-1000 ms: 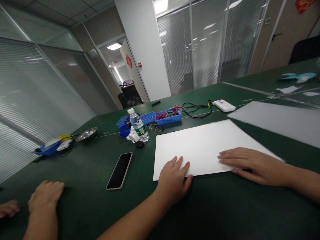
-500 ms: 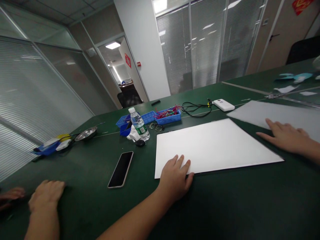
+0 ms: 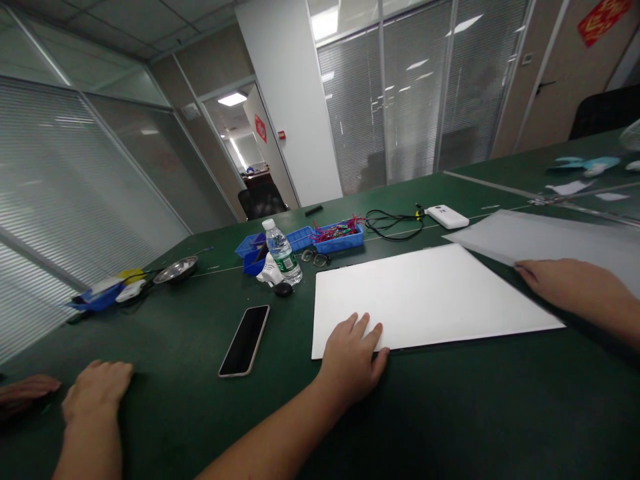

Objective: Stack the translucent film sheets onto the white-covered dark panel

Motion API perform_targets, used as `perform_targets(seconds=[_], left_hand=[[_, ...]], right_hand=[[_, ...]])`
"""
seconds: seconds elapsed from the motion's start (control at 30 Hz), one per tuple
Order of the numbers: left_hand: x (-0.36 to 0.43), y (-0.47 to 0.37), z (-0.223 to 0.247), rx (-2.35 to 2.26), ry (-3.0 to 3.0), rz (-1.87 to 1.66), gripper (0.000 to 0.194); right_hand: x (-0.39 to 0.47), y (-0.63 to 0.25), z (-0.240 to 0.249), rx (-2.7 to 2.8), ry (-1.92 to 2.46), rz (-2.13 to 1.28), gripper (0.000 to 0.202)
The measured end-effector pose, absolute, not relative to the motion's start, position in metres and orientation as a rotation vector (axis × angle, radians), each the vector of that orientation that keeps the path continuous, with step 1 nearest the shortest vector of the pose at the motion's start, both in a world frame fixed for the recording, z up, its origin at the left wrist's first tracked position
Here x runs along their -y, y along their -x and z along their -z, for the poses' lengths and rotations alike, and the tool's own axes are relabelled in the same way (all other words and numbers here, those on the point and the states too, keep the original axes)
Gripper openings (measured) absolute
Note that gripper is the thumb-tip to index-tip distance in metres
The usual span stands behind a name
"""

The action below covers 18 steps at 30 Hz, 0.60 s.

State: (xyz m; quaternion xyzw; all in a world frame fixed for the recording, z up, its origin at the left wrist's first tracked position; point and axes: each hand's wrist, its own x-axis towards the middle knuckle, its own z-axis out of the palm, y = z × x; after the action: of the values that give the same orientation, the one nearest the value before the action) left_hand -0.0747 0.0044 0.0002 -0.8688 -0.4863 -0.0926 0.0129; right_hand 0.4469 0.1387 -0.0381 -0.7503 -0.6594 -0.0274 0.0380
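A flat white panel with a dark lower edge [image 3: 440, 287] lies on the green table in front of me. My left hand [image 3: 353, 360] rests on its near left part, fingers spread and holding nothing. To the right, my right hand [image 3: 570, 283] is closed at the near left edge of a translucent whitish sheet [image 3: 555, 237], thumb and fingers pinched together there. This sheet lies beside the panel's far right side. Some of my right fingers are hidden behind the hand.
At left are another person's hand [image 3: 97, 390] and a further hand [image 3: 30, 390]. A phone [image 3: 245, 341], a water bottle [image 3: 283, 253], a computer mouse [image 3: 283, 289], glasses [image 3: 315, 257], a blue tray of coloured wires [image 3: 340, 243], a black cable [image 3: 390, 230] and a white box [image 3: 447, 216] surround the panel.
My right hand has gone from spread fingers over the translucent sheet to a closed grip at its edge. The sheet's left corner has shifted slightly left. My left hand stays put.
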Motion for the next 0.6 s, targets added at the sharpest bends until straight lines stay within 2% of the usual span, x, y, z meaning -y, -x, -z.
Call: perform_targets(seconds=[0.37,0.6], left_hand=[[-0.005,0.075,0.000,1.509,2.701,0.282,0.053],[-0.005,0.074,-0.002,1.537,2.716,0.286,0.053]], right_hand=[[-0.119,-0.430,0.011,1.784,2.412,0.215,0.078],[-0.105,-0.408,0.007,1.949,2.343,0.259,0.073]])
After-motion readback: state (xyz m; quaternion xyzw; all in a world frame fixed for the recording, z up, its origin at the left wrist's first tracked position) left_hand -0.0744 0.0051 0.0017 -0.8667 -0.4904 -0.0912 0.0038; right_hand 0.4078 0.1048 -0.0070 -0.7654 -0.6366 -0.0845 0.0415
